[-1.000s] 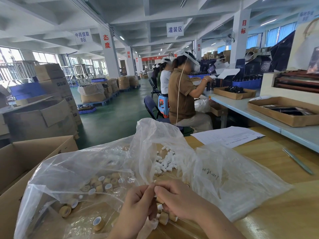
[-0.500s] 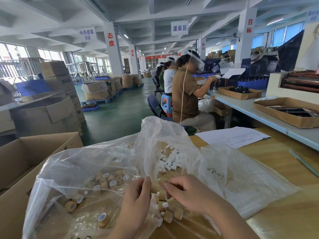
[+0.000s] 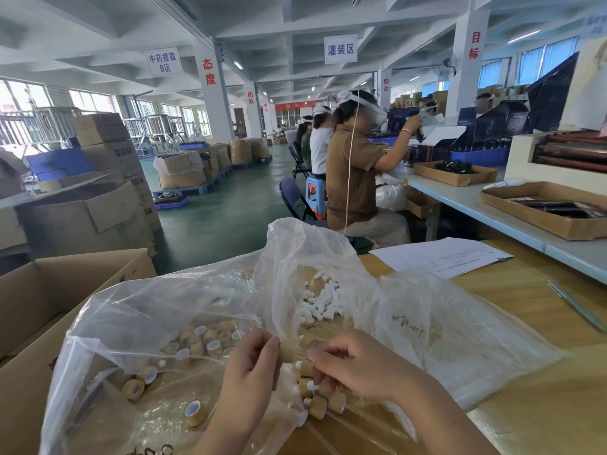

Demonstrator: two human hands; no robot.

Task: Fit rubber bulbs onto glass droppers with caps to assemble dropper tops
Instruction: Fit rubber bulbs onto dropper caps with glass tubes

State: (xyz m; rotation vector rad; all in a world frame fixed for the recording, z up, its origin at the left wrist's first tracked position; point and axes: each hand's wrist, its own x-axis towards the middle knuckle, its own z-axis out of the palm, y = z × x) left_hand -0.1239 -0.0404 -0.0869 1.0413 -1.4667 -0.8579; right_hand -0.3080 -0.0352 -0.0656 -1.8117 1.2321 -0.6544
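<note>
Left hand [image 3: 250,367] and right hand [image 3: 356,366], fingers curled, pinch a tan cap [image 3: 289,353] between them; loose caps [image 3: 318,407] lie just beneath.

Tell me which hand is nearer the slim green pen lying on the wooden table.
Right. The right hand is left of the slim green pen and lower in view; the left hand is farther left still, beyond the right hand.
</note>
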